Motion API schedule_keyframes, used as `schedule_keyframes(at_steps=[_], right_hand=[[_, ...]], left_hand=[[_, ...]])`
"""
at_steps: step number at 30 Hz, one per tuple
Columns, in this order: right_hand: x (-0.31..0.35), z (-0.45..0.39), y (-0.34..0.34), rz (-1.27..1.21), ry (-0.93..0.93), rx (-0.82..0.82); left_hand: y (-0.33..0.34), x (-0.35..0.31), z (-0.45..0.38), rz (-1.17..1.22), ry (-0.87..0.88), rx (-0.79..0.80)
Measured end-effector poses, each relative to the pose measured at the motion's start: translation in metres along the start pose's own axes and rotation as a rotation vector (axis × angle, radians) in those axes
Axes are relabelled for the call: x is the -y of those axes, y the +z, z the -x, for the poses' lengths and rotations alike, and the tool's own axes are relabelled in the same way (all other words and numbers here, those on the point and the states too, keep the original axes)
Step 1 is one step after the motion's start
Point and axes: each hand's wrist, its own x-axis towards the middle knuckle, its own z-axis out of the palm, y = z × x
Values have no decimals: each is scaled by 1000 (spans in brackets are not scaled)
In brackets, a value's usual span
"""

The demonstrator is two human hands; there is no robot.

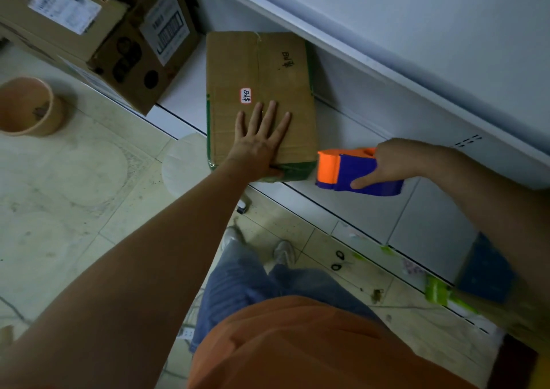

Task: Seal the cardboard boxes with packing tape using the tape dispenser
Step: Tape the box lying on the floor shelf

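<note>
Head view, looking down. Nearest: orange shirt (297, 344), jeans (238, 278), shoes on tiled floor (74, 210); scissors (337, 260) on the floor near the feet, green scraps (436, 290) further right along the shelf base.

Next out: left hand (259, 144) flat on the near end of the box (259, 70), fingers straight and spread, thumb hooked over the near edge; pressing, not gripping. Right hand (390, 165) wrapped round the dispenser (354, 171), index finger laid along its blue side, orange front end pointing toward the box's near right corner. Dispenser just beside that corner, apparently not touching; no tape strand visible between the two.

Box lying flat on the white shelf (372, 210), top flaps closed. Green tape (297, 171) already wrapping the near end and running up both long edges. Centre seam with a shiny strip near the far end; whether taped full length, cannot tell. White label (245, 95) and handwriting on top.

Farther: two more boxes (98, 31) stacked at the far left, printed labels on them, sealed or not unclear. Orange pot (28, 106) on the floor beside them.

Judgement: this box mostly sealed, likely one pass left or just finished at the near corner. Other boxes possibly still to do.
</note>
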Motion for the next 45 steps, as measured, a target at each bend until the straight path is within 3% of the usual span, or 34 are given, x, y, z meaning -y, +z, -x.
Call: schedule_keyframes(at_steps=[7, 12, 18, 25, 30, 36, 45], right_hand=[[-28, 35, -3, -243, 15, -37], [-20, 23, 1, -128, 71, -128], [4, -20, 24, 205, 184, -294], [-37, -37, 60, 17, 450, -332], [-33, -34, 69, 19, 332, -412], [-32, -29, 83, -57, 260, -488], [-49, -21, 108, -30, 214, -513]], left_hand=[[-4, -2, -3, 16, -19, 56], [-6, -2, -1, 37, -7, 49], [-8, -6, -5, 91, -54, 43], [-2, -9, -6, 135, -115, -19], [-12, -20, -15, 125, -174, 40], [-15, -75, -30, 110, -373, 126], [-24, -120, -63, 266, -692, 91]])
